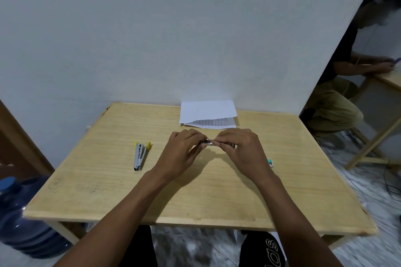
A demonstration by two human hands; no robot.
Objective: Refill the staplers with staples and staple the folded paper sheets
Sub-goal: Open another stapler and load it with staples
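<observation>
The left hand (182,154) and right hand (240,151) pinch a small silver metal stapler (208,142) between curled fingers (225,138), probably steadying it for loading staples.

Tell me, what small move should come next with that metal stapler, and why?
Probably finish seating the staples and close it. The left hand and right hand both pinch the metal stapler over the table; the staple box lies by the right wrist, the folded papers at the far edge.
</observation>
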